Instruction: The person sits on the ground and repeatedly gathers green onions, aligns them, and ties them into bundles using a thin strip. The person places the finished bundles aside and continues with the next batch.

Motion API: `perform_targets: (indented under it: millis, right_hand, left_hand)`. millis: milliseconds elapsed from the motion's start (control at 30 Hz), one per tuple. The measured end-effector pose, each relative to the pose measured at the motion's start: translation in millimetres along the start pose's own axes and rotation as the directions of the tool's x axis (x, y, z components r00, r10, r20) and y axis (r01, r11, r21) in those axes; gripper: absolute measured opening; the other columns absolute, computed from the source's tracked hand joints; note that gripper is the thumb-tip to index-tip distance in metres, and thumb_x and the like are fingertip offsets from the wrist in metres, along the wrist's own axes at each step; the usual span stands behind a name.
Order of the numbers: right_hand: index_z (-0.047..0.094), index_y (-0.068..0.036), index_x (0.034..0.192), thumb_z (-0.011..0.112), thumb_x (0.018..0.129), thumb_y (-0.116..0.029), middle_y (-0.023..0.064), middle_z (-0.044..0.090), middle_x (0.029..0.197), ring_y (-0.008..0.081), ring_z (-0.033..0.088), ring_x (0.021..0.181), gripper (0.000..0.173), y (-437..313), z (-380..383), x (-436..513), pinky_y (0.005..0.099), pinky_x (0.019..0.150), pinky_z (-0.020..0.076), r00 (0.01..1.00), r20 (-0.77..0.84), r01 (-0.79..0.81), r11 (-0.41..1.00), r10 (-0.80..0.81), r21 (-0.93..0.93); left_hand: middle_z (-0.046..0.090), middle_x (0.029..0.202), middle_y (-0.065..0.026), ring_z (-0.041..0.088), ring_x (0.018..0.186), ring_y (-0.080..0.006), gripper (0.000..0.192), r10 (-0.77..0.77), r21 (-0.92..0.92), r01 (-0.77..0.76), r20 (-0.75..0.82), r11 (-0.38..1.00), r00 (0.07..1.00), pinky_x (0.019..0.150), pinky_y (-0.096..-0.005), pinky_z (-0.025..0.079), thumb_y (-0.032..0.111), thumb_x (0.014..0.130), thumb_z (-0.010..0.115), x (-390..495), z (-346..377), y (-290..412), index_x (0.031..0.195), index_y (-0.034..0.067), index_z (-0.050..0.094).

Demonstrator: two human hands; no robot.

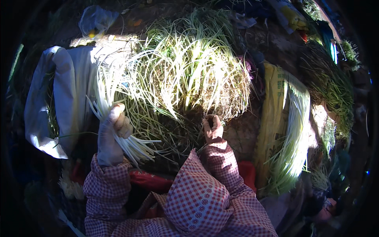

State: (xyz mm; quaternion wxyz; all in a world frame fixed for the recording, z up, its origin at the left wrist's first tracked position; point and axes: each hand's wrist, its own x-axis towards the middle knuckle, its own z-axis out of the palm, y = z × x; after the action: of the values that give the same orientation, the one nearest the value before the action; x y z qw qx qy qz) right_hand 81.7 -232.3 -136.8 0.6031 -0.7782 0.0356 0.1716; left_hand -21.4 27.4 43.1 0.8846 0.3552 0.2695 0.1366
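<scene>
My left hand [114, 131], in a pale glove, is closed around a bundle of long leafy stalks [133, 148], whose white ends point down to the right and whose green-white leaves fan upward. A large heap of long thin green leaves [189, 71] with dry brown matter lies in front of me, partly in bright sunlight. At the near edge of this heap is my right hand [213, 127], thumb and forefinger curled together. Whether a thin stalk lies between those fingertips cannot be told.
A white woven sack [65, 86] with a rolled rim stands at left. To the right, pale stalks [291, 136] lie on a yellow printed sack [269, 115]. A clear plastic bag [97, 22] is at the upper left. More green leaves [334, 97] lie at far right.
</scene>
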Motion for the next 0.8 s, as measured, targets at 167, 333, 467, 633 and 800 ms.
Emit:
perform_targets:
  millis: [167,333,467,633,800]
  right_hand:
    - [0.053,-0.005,0.087,0.063,0.083,-0.013,-0.0018,0.054,0.072,0.0078,0.048,0.065,0.013,17,10,13,0.0232,0.062,0.0419,0.999,-0.020,-0.028,0.996,0.029,0.082]
    - [0.054,-0.006,0.086,0.064,0.084,-0.018,-0.0001,0.055,0.076,0.0086,0.048,0.068,0.016,54,6,18,0.0245,0.064,0.0415,0.967,-0.250,0.108,0.962,-0.043,0.250]
    - [0.056,-0.004,0.083,0.065,0.083,-0.019,0.0002,0.054,0.076,0.0095,0.047,0.067,0.018,42,1,10,0.0255,0.063,0.0413,0.995,0.040,-0.099,0.994,0.097,0.047]
    - [0.056,-0.003,0.079,0.066,0.079,-0.007,0.0078,0.050,0.075,0.0214,0.051,0.067,0.010,-37,29,-5,0.0290,0.065,0.0426,0.803,0.216,0.557,0.828,-0.555,0.056]
    - [0.053,-0.004,0.090,0.060,0.080,0.002,0.0074,0.055,0.083,0.0188,0.054,0.074,0.013,-98,70,-31,0.0279,0.068,0.0430,0.607,0.533,0.594,0.782,-0.590,0.189]
  left_hand:
    - [0.031,0.056,0.0067,0.030,0.047,-0.0056,0.023,-0.025,0.092,0.029,-0.047,0.995,0.999,0.045,-0.0221,0.025,0.022,0.086,0.057,-4,3,-3,0.102,0.007,0.053]
    - [0.031,0.058,0.0066,0.029,0.048,-0.0049,0.022,-0.003,0.106,0.009,-0.059,0.994,0.998,0.046,-0.0214,0.026,0.021,0.087,0.055,-5,9,-7,0.102,0.005,0.052]
    - [0.034,0.058,0.0054,0.031,0.047,-0.0062,0.022,-0.016,0.092,0.023,-0.080,0.995,0.997,0.046,-0.0228,0.027,0.020,0.086,0.056,-9,6,-7,0.102,0.005,0.054]
    - [0.038,0.060,0.0052,0.033,0.049,-0.0057,0.029,-0.028,0.261,0.041,-0.056,0.964,0.998,0.048,-0.0209,0.028,0.026,0.086,0.056,-10,10,-18,0.103,0.003,0.055]
    - [0.057,0.066,-0.0011,0.045,0.047,-0.0063,0.022,0.000,0.428,0.057,-0.131,0.902,0.991,0.041,-0.0208,0.033,0.006,0.081,0.060,6,4,-50,0.102,-0.001,0.062]
